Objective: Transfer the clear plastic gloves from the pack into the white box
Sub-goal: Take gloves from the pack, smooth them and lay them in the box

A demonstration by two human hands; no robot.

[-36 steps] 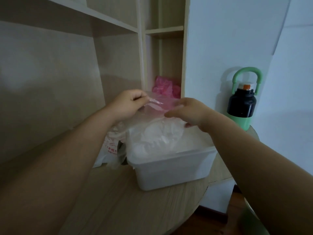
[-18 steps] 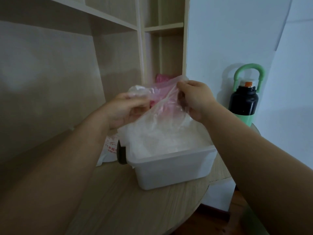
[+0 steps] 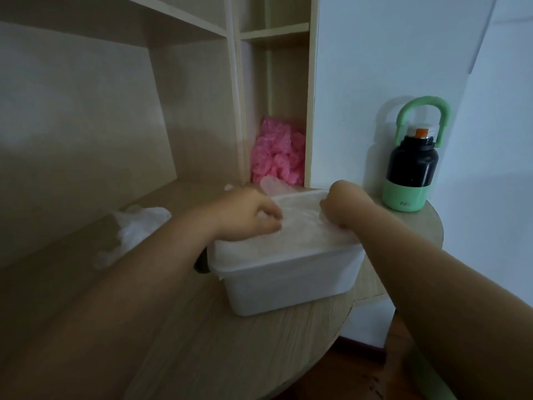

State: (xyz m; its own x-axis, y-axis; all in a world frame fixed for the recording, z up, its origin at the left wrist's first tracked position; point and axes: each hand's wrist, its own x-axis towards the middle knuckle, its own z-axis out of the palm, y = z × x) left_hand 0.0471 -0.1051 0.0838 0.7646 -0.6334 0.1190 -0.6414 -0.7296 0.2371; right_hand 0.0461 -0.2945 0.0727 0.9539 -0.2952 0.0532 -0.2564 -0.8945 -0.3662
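Sideways, white box (image 3: 288,287), gloves (image 3: 301,230) flat inside

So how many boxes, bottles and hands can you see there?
Boxes: 1, the white box
Bottles: 1, the black and green bottle
Hands: 2, the left hand and the right hand
Total: 4

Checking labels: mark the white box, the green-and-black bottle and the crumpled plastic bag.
white box (image 3: 288,287): head view, front wall.
green-and-black bottle (image 3: 411,166): head view, black body.
crumpled plastic bag (image 3: 141,223): head view, upper folds.
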